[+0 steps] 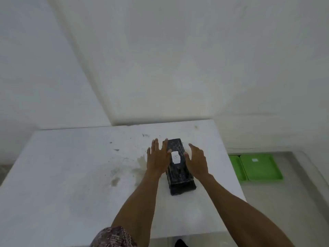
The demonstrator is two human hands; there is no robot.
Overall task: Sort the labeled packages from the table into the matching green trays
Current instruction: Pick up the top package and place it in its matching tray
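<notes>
A long black package (179, 173) lies on the white table (71, 175), right of its middle. On top it carries a small white label (175, 157) with a handwritten mark. My left hand (158, 155) is flat against the package's left side, fingers spread. My right hand (196, 159) is cupped at its right side, fingers apart, thumb near the label. Neither hand has closed around the package. On the floor to the right lie two green trays (260, 168), the larger one with a small white label (255, 160).
The table's right edge (231, 168) runs close to the package, with the grey floor below it. White walls meet in a corner behind the table. Stains and dark specks mark the tabletop. A patterned sleeve (114, 237) shows at the bottom.
</notes>
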